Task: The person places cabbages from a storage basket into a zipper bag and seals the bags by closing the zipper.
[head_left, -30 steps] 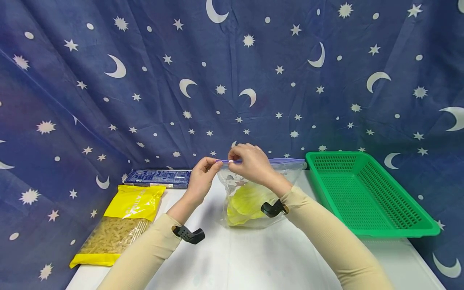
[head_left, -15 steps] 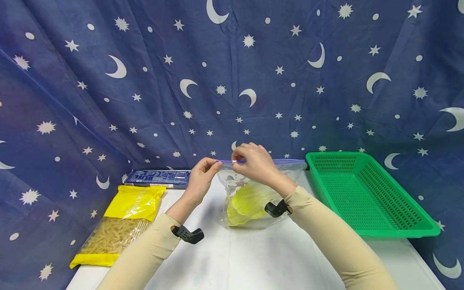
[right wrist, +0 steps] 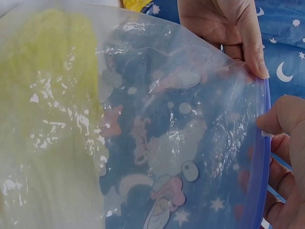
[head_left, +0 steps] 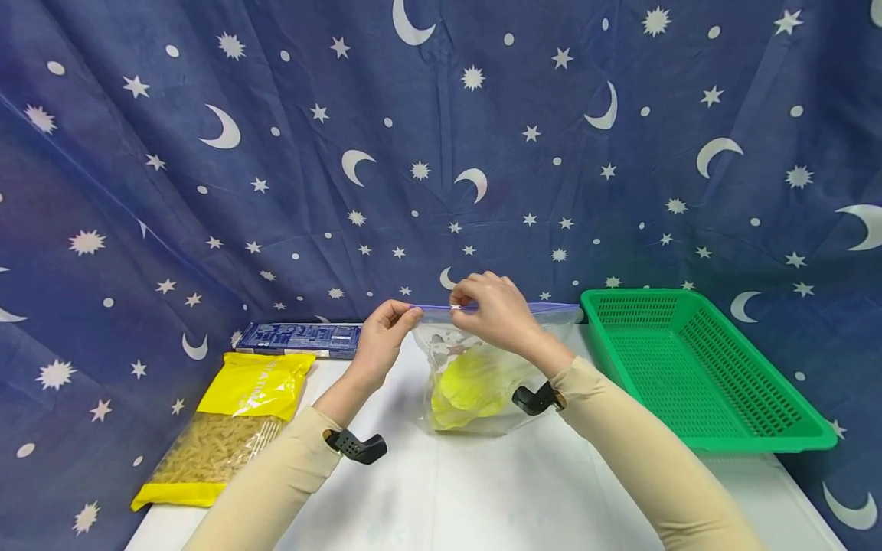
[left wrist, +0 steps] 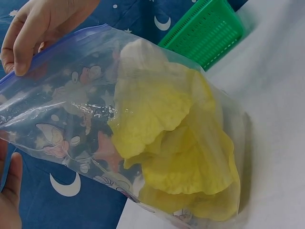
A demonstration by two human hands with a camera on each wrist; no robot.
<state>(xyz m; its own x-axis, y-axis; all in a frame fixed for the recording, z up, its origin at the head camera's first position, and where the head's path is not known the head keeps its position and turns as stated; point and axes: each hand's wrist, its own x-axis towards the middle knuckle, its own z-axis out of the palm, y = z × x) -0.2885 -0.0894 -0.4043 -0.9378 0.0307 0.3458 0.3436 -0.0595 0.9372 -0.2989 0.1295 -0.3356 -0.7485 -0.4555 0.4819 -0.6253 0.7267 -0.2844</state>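
Zip bag [head_left: 475, 367], clear plastic with a blue seal strip along its top, stands upright on the white table [head_left: 482, 497] between the two hands, its long top edge running left to right at about hand height. Pale yellow leaves [head_left: 468, 383] fill its lower part; the left wrist view shows them bunched toward the bottom. The left hand [head_left: 382, 337] pinches the strip's left end between thumb and fingers. The right hand [head_left: 496, 310] pinches the strip a little further along, fingers curled over a small white slider [head_left: 455, 308]; the right wrist view shows that slider just at the fingertips. Cartoon print on the plastic is blurred, and whether the seal is closed along its length cannot be told. The bag's right end reaches almost to a green basket [head_left: 696, 367]. Left of the hands lie a yellow pasta packet [head_left: 227, 425] and, behind it, a dark blue box [head_left: 299, 338], against a star-and-moon cloth [head_left: 276, 153].
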